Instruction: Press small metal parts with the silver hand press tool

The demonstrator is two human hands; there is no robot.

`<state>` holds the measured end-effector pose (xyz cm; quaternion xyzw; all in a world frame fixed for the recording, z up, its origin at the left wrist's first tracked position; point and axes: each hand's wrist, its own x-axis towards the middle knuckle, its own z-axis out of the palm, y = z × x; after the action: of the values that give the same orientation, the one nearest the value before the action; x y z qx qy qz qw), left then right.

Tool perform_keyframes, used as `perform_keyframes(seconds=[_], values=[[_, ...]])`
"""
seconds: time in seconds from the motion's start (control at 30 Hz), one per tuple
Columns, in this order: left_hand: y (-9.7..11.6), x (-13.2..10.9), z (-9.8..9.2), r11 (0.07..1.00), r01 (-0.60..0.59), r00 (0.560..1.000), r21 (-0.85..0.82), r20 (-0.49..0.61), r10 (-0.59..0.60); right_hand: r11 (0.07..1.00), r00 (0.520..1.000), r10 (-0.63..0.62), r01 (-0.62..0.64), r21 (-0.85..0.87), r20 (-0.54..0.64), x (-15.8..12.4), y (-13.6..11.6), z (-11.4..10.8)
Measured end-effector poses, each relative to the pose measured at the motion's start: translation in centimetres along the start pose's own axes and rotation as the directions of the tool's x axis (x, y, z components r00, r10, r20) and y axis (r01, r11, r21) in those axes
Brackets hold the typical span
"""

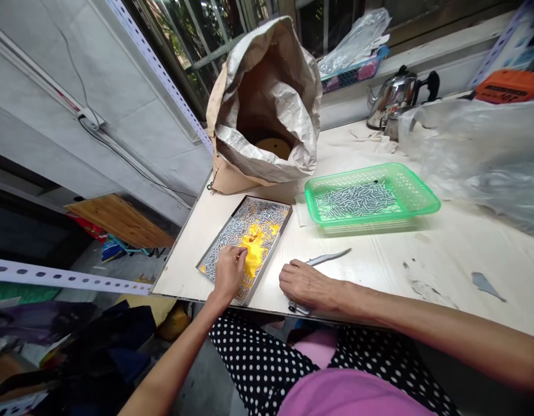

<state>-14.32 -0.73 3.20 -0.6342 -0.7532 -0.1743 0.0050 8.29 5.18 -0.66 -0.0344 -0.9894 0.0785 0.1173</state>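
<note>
My left hand (229, 270) is over a shallow metal-edged tray (270, 260), its thumb and fingers pinched together. Whatever is between the fingertips is too small to make out. Many small silvery metal pins (236, 228) fill the tray, and a patch of small yellow pieces (255, 248) lies among them, right beside my fingertips. My right hand (308, 286) rests on the table to the right of the tray, fingers curled under. A thin grey strip (330, 256) sticks out beyond its knuckles, and a small metal end (298, 308) shows below the hand; what the fingers hold is hidden.
A green plastic basket (423, 199) with more metal pins stands at the back right. Behind the tray an open woven sack (232, 150) leans on the table (371, 260). A steel kettle (395, 95), a clear plastic bag (479, 144) and a grey scrap (486, 285) are farther right.
</note>
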Motion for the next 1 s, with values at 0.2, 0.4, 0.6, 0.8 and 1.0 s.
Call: perform_keyframes(seconds=[0.2,0.4,0.6,0.8,1.0], values=[[-1.4,4.5,2.7,0.980,0.036,0.993,0.193,0.107,-0.058,0.896,0.817,0.401,-0.444,-0.007,-0.414,-2.2,4.5,-7.5],[-1.5,6.5,4.2,0.963,0.023,0.970,0.269,0.228,-0.087,0.579,0.583,0.671,-0.798,-0.166,-0.459,-5.3,6.1,-12.0],[-2.6,8.1,4.4,0.972,0.022,0.963,0.234,0.256,-0.083,0.776,0.792,0.597,-0.610,0.160,0.125,-7.5,-1.4,-5.5],[1.4,6.2,1.6,0.991,0.108,0.959,-0.081,0.271,-0.083,0.772,0.793,0.587,-0.609,0.181,0.161,-9.7,-3.7,-3.0],[7.3,-1.2,1.2,0.728,0.479,0.760,-0.490,0.647,-0.063,0.780,0.765,0.600,-0.624,0.038,0.233,-9.7,-1.7,-2.4]])
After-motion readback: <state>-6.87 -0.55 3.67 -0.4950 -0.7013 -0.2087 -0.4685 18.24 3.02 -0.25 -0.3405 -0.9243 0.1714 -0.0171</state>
